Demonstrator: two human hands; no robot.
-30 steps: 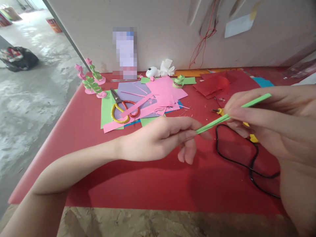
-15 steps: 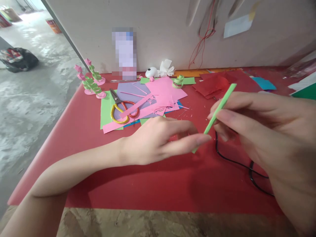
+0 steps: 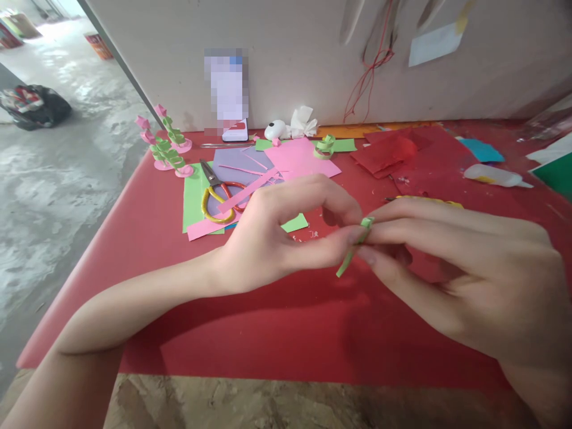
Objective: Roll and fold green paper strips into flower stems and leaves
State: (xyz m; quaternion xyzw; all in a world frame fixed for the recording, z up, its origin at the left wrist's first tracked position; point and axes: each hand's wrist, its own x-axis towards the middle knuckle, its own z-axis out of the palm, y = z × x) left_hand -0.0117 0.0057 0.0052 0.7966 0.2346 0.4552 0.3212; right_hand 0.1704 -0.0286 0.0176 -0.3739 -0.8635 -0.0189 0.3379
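Both hands meet over the middle of the red counter (image 3: 277, 333), raised just above its surface. The left hand (image 3: 277, 241) comes in from the near left corner, forearm stretched flat and low, wrist bent slightly, fingers curled into an arch with the index finger hooked over the top. Its grip is closed: thumb and fingertips pinch the green paper strip (image 3: 353, 253). The right hand (image 3: 465, 274) enters from the near right edge, back of the hand up, fingers long and nearly level, pointing left; its grip is closed too, fingertips and thumb pressed on the same strip from the other side. The fingertips of the two hands touch around it. The strip pokes up as a small green nub above the pinch and hangs down at a slant below it, clear of the counter. Toward the far left corner lie the scissors (image 3: 218, 193) with yellow and red handles, resting on a pile of pink, purple and green paper sheets (image 3: 299, 158). Right at that corner stand little paper flowers (image 3: 163, 146) with green coiled stems. Near the far right edge a glue bottle (image 3: 491, 175) lies on its side, well apart from the hands, with crumpled red paper (image 3: 384, 152) just left of it.
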